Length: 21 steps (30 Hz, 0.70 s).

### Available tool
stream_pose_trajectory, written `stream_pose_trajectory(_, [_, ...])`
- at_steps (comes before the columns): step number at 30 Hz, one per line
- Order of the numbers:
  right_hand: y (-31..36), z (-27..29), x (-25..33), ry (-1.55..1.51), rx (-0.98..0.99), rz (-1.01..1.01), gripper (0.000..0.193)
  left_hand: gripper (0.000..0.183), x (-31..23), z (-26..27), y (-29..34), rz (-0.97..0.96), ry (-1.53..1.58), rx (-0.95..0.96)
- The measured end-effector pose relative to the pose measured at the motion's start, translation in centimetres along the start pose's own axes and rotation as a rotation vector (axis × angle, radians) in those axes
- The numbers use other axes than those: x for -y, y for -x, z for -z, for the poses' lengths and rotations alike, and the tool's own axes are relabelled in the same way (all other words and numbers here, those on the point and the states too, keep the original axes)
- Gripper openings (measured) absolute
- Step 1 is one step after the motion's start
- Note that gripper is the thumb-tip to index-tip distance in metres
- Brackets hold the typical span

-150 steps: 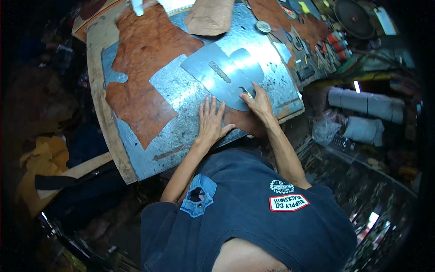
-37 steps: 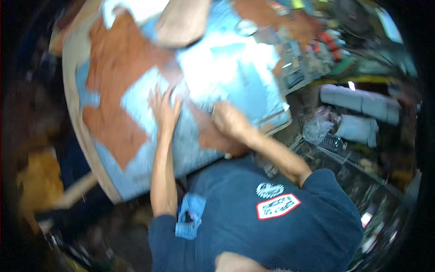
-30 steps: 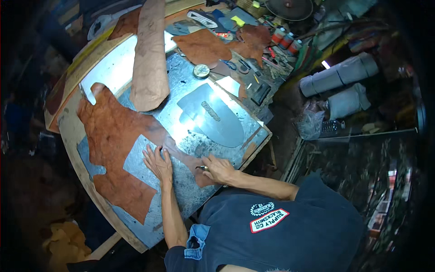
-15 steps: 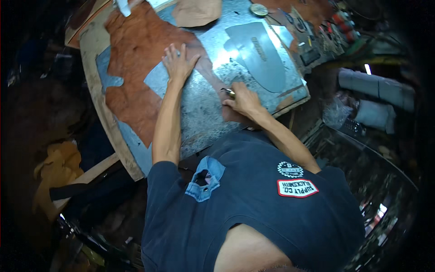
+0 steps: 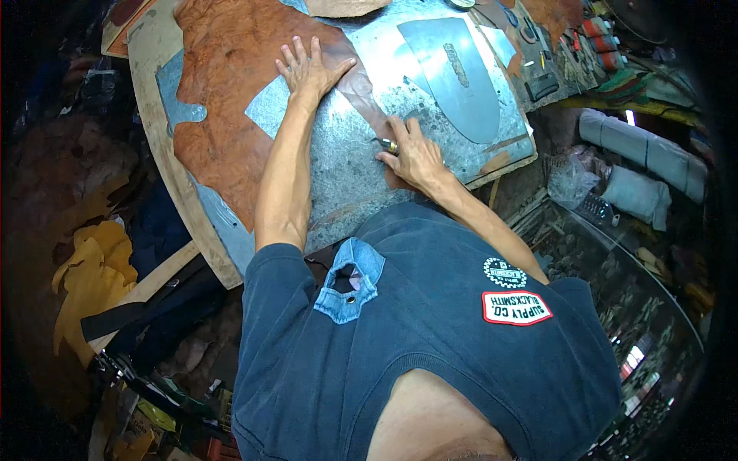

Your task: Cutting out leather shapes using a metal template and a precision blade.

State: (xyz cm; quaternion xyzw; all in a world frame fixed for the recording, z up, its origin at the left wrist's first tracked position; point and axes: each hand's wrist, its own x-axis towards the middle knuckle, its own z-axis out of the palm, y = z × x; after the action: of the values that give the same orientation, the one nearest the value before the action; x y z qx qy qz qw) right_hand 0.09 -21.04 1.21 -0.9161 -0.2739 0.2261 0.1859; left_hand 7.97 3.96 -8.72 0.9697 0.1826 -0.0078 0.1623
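A large brown leather hide [image 5: 223, 100] lies spread over the metal-topped table [image 5: 342, 177]. My left hand [image 5: 311, 75] presses flat on its right part, fingers spread. From there a narrow strip of the leather [image 5: 365, 96] runs down toward my right hand [image 5: 417, 157]. That hand is closed round a small tool with a brass-coloured collar [image 5: 389, 145] and a dark, thin tip. The tip points left at the strip; whether it touches the leather I cannot tell. My palm hides the tool's rear end.
A grey rounded template sheet [image 5: 461, 92] lies right of my hands. Beyond it are hand tools, a black case [image 5: 543, 86] and red-and-white bottles [image 5: 607, 43]. Another leather piece [image 5: 346, 6] lies at the far edge. Wooden boards [image 5: 165, 154] border the table's left side.
The whole picture has shifted, with the table now higher in it. My left hand stays spread on the leather, and my right hand keeps its grip on the tool near the strip.
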Motion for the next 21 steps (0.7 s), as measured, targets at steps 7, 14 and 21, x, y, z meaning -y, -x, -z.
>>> stream_pose_trajectory(7, [-1.9, -0.1, -0.6, 0.015, 0.002, -0.025, 0.052, 0.115, -0.1, -0.2, -0.8, -0.008, 0.061, -0.014])
stream_pose_trajectory(14, [-2.8, 1.5, -0.7, -0.104, 0.054, -0.024, 0.015, 0.114, 0.1, -0.6, -1.1, -0.010, 0.070, -0.043])
stream_pose_trajectory(21, [-2.3, 4.0, -3.3, -0.156, 0.010, 0.046, 0.019, 0.117, 0.1, -0.4, -0.8, 0.018, 0.019, -0.008])
